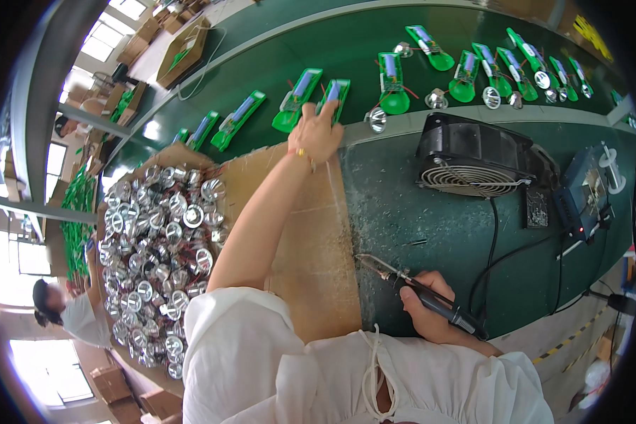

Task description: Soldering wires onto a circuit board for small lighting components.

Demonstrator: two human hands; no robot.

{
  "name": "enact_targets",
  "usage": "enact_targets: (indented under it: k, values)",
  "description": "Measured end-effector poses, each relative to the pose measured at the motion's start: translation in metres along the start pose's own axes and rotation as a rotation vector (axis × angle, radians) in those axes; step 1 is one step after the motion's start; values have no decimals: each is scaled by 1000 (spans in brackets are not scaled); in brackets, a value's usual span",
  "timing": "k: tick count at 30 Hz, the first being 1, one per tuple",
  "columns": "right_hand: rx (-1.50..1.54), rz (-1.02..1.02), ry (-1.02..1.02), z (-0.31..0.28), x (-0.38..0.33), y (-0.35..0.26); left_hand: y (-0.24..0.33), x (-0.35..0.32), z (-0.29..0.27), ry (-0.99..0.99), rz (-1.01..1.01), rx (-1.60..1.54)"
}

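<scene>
My left hand (314, 134) reaches to the belt, its fingers spread and touching a green plastic flashlight housing (338, 90) with a blue cell in it. The hand hides the housing's lower end. Just left lies another green housing (297, 99), with its blue cell and small board showing. Low over the bench, my right hand (431, 307) is closed around the black handle of a soldering iron (442, 305). The iron's metal tip points left, above the edge of a brown board (318, 240).
A heap of silvery reflectors (155, 261) sits at the left. On the right are a black fan (473, 152) and a soldering station (583, 194) with cables. Several green housings with wired reflectors (466, 74) line the belt. Co-workers sit at far left.
</scene>
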State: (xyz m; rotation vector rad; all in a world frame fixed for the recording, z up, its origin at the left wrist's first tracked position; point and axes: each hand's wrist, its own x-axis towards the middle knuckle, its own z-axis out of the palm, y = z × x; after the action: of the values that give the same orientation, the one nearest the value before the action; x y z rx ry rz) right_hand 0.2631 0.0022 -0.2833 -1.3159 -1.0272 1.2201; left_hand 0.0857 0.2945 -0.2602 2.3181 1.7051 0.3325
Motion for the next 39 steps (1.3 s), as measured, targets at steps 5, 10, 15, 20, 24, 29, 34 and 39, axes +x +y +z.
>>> enact_targets:
  k: [5, 10, 15, 20, 24, 29, 34, 39]
  values:
    - [26, 5, 69, 5, -1, -1, 18, -159, -48, -97, -150, -48]
    - [36, -63, 70, 11, 1, -6, 36, -269, -38, -1, -146, -151]
    - [5, -159, 125, 11, -2, 3, -2, -294, -65, 491, -284, 6]
    - [9, -187, 128, 14, -7, 5, -28, -283, -47, 151, -383, 278]
    - [-33, -210, 106, 15, -15, 0, -33, -291, -25, 210, -230, 119]
    - [102, -210, 39, 25, -28, -18, -10, -309, -32, 176, -454, -715]
    - [-40, -319, -238, 46, -26, -23, 2, -319, -18, 206, -486, -725]
    - [-54, -220, -168, 49, -32, -14, 8, -316, -12, 290, -422, -667]
